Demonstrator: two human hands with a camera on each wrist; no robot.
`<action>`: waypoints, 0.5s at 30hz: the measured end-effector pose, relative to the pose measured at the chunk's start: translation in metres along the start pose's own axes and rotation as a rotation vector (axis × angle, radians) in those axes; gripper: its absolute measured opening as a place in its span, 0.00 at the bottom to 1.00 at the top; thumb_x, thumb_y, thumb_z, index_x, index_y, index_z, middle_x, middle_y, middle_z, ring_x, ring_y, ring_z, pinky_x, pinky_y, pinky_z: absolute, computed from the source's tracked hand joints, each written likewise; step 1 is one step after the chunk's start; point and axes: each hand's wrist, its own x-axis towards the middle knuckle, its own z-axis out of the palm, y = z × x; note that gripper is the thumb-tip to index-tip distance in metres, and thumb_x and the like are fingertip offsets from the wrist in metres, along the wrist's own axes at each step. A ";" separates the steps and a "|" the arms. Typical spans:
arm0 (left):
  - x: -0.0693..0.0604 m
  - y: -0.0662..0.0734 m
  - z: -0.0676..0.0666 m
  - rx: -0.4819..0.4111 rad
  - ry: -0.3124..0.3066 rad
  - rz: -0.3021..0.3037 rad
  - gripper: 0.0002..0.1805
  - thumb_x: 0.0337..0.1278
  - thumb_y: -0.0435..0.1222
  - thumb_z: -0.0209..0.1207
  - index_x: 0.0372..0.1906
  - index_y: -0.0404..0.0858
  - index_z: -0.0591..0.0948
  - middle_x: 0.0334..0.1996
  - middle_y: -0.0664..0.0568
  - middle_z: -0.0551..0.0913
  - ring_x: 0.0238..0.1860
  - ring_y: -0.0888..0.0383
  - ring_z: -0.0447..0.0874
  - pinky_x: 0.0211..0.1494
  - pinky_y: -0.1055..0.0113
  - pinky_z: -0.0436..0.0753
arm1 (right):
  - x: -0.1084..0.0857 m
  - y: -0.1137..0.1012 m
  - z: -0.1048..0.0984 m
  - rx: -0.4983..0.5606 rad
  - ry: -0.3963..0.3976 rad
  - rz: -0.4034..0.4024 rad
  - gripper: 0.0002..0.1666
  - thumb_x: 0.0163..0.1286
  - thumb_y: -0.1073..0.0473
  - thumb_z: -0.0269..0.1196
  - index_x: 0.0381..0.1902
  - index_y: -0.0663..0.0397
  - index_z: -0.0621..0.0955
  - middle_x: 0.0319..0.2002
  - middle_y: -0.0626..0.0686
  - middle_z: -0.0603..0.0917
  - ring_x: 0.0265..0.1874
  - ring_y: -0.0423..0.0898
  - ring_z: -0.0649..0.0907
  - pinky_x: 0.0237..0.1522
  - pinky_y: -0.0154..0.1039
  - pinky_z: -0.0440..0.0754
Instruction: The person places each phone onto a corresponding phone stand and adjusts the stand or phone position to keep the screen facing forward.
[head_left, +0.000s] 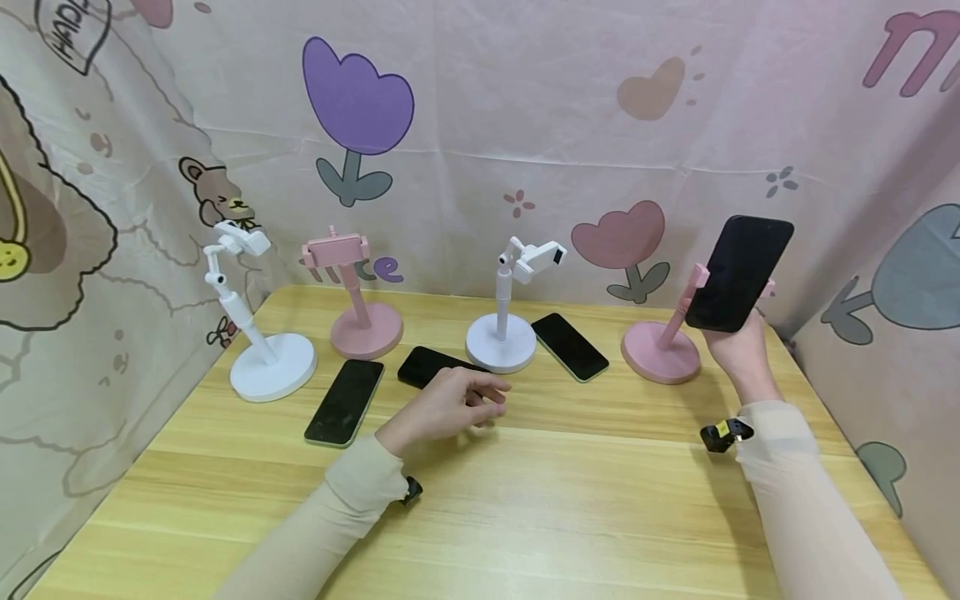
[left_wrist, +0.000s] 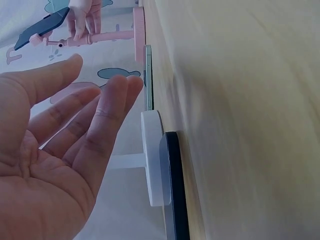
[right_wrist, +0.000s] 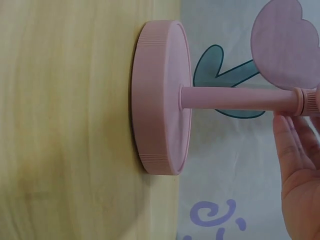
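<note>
Nearest me, the left hand (head_left: 448, 402) hangs loosely spread above the wood-grain table (head_left: 585, 500), holding nothing; a flat black phone (head_left: 429, 364) lies just beyond its knuckles, and a dark phone with a pale green edge (head_left: 345, 404) lies to its left. Farther out, I have the right hand (head_left: 741, 360) pinching the upper stem of a pink plastic stand with a round base (head_left: 660, 354). I take the step in hand to be steadying or setting that stand with its phone mounted; the next move, I'd judge, calls for a firm hold on the stem while the tilt is settled, then a gentle release. The mounted tall black phone (head_left: 738, 275) sits tilted in the clamp, just above the right hand, and the stand's base rests to that hand's left. Beyond the left hand stands a white plastic stand (head_left: 501, 342), with a green-edged black phone (head_left: 570, 346) beside its base; behind everything hangs the printed cloth (head_left: 487, 100).
</note>
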 end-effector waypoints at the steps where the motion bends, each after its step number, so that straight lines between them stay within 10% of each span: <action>1: 0.000 0.000 0.000 -0.002 0.006 0.000 0.19 0.73 0.36 0.67 0.64 0.35 0.85 0.46 0.51 0.94 0.38 0.56 0.94 0.44 0.71 0.89 | -0.001 0.000 0.000 -0.004 0.002 -0.004 0.27 0.78 0.47 0.63 0.60 0.65 0.83 0.61 0.70 0.83 0.60 0.62 0.79 0.61 0.50 0.74; 5: 0.002 0.000 0.000 0.005 0.052 -0.010 0.18 0.73 0.36 0.68 0.62 0.36 0.87 0.44 0.53 0.93 0.40 0.59 0.92 0.46 0.72 0.88 | -0.008 0.002 0.000 0.022 0.007 0.031 0.24 0.75 0.53 0.68 0.57 0.67 0.81 0.53 0.64 0.86 0.51 0.50 0.83 0.55 0.40 0.78; 9: 0.005 0.001 0.000 0.001 0.120 -0.006 0.14 0.73 0.35 0.67 0.58 0.37 0.88 0.43 0.53 0.93 0.40 0.63 0.87 0.47 0.71 0.87 | -0.017 0.005 0.001 0.170 -0.024 0.096 0.17 0.76 0.58 0.67 0.54 0.65 0.82 0.36 0.32 0.87 0.35 0.20 0.83 0.42 0.17 0.80; 15: 0.012 0.001 -0.005 -0.047 0.214 -0.031 0.14 0.73 0.35 0.67 0.58 0.37 0.88 0.42 0.50 0.93 0.38 0.59 0.90 0.42 0.70 0.88 | -0.033 0.008 0.003 0.146 -0.031 0.103 0.20 0.75 0.52 0.70 0.45 0.68 0.85 0.21 0.19 0.79 0.24 0.19 0.83 0.31 0.17 0.79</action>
